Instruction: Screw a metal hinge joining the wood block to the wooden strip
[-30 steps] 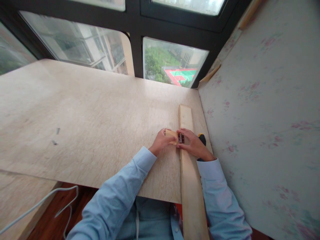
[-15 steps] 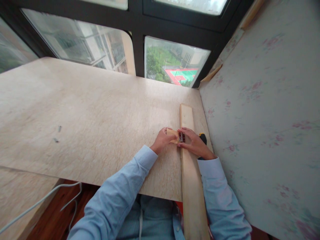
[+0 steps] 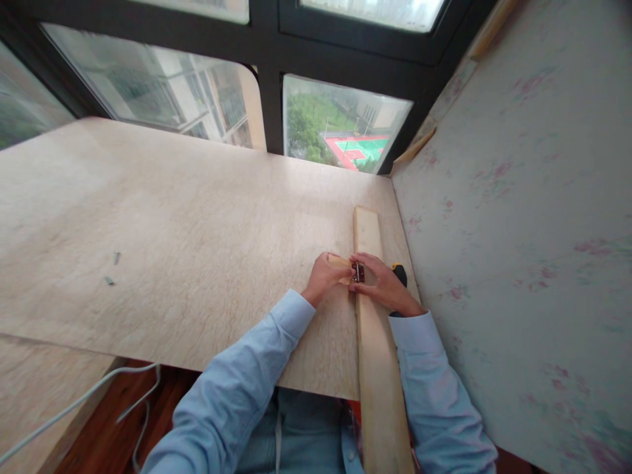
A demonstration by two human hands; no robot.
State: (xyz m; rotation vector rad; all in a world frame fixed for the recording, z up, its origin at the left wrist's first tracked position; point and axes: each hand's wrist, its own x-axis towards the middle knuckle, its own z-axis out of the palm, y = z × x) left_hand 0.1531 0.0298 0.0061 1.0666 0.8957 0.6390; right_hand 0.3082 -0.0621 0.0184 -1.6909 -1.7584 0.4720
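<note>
A long pale wooden plank (image 3: 376,355) lies along the right side of a marble-patterned board (image 3: 187,243) and reaches past its near edge. My left hand (image 3: 323,278) is closed on a small wooden block (image 3: 340,263) pressed against the plank's left edge. My right hand (image 3: 382,284) rests on the plank, fingers bent, pressing a small metal hinge (image 3: 358,272) that bridges block and plank.
A yellow-and-black tool (image 3: 399,272) lies just right of the plank, partly hidden by my right hand. Two small screws (image 3: 112,268) lie on the board at the left. A flowered wall (image 3: 518,217) rises close at the right. A white cable (image 3: 89,395) hangs below the board's near edge.
Both hands stay at the hinge; my left hand has shifted slightly on the small block. The view has wobbled a little.
</note>
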